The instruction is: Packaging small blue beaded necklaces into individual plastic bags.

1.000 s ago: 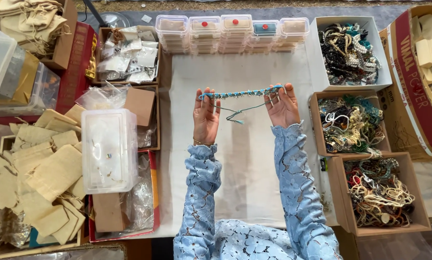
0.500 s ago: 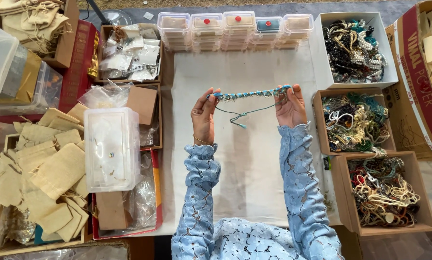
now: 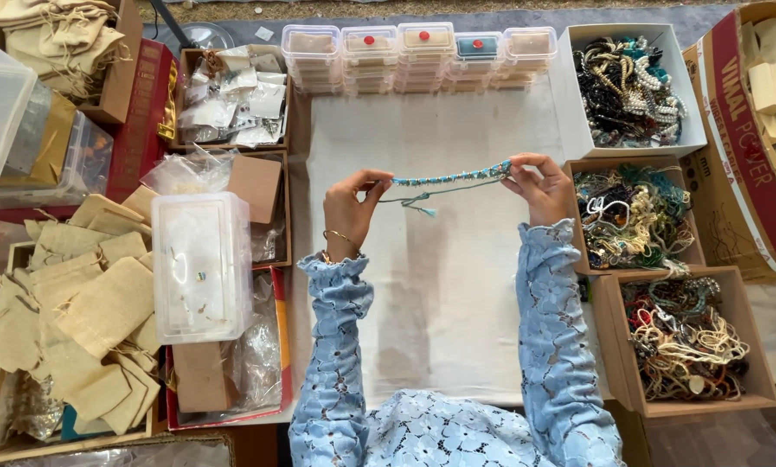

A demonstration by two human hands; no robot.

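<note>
Head cam: left hand (image 3: 346,212) and right hand (image 3: 544,188) pinching ends of blue bracelet (image 3: 450,178), stretched above white cloth (image 3: 440,294) mid-table.

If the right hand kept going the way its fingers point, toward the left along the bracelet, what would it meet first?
Probably the left hand: the right hand points along the blue beaded bracelet stretched between them, with only white cloth below. Heights look alike, though depth is unclear.

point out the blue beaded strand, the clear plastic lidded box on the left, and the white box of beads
blue beaded strand (image 3: 450,177), head view, mid-length
clear plastic lidded box (image 3: 199,264), head view, lid centre
white cardboard box of beads (image 3: 576,95), head view, left wall
</note>
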